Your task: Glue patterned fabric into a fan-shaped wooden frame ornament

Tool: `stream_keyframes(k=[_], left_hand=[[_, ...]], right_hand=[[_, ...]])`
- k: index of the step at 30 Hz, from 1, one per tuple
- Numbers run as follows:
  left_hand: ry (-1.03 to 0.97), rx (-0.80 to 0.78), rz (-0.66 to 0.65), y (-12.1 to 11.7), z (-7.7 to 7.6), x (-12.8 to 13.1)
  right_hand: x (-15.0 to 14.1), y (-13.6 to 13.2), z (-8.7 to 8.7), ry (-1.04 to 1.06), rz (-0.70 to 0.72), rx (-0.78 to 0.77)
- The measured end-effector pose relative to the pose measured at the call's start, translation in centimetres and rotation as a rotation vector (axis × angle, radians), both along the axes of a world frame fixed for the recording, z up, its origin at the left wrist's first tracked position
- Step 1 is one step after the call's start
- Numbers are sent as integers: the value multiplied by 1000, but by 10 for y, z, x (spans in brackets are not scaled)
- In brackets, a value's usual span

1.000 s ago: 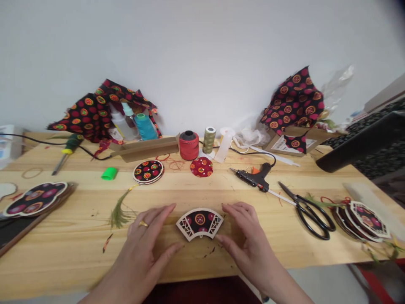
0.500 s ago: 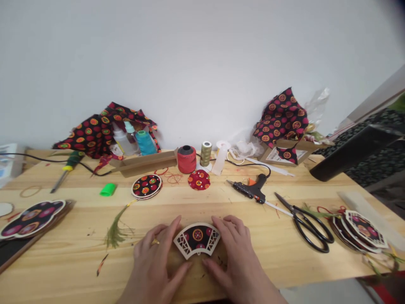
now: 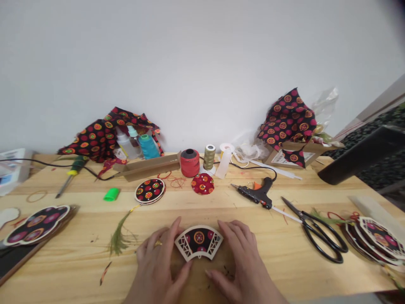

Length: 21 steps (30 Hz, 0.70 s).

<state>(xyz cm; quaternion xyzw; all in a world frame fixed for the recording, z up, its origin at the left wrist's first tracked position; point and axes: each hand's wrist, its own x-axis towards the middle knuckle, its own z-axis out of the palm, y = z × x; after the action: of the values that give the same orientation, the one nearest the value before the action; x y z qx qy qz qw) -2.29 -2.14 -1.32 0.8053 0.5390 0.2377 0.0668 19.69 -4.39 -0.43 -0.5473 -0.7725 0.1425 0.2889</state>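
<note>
A fan-shaped wooden ornament (image 3: 199, 238) lies flat on the table between my hands. It has a pale frame with lattice cut-outs at both ends, a dark floral fabric panel and a small loop at its lower edge. My left hand (image 3: 158, 259) rests around the ornament's left end, thumb at the lower corner and index finger near the upper one, spread apart. At the other end is my right hand (image 3: 242, 255), its fingertips close to the upper right edge and its thumb apart below. Neither hand has closed around the ornament.
Scissors (image 3: 319, 232) and a black glue gun (image 3: 256, 194) lie to the right, near stacked fabric-covered ornaments (image 3: 379, 236). On the left are a round ornament (image 3: 149, 191) with a green tassel (image 3: 119, 236), a green cap (image 3: 111, 194) and a screwdriver (image 3: 71, 175). Thread spools (image 3: 190, 163) stand behind.
The view has shifted a little, moving the scene slightly right and down. My right thumb and fingers have drawn slightly away from the ornament, which sits a touch more level.
</note>
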Motion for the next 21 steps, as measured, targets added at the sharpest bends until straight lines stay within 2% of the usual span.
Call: stream_keyframes(k=[14,18,21], left_hand=[[121,-186,338,50,32,-29],[135,-134,360,54,30,-33],[150,-99,353,54,24,-34]], right_hand=[[2,-1,-2,-9,31,-24],[2,5,13,-36,41,-69],[1,25,33,-114,42,-75]])
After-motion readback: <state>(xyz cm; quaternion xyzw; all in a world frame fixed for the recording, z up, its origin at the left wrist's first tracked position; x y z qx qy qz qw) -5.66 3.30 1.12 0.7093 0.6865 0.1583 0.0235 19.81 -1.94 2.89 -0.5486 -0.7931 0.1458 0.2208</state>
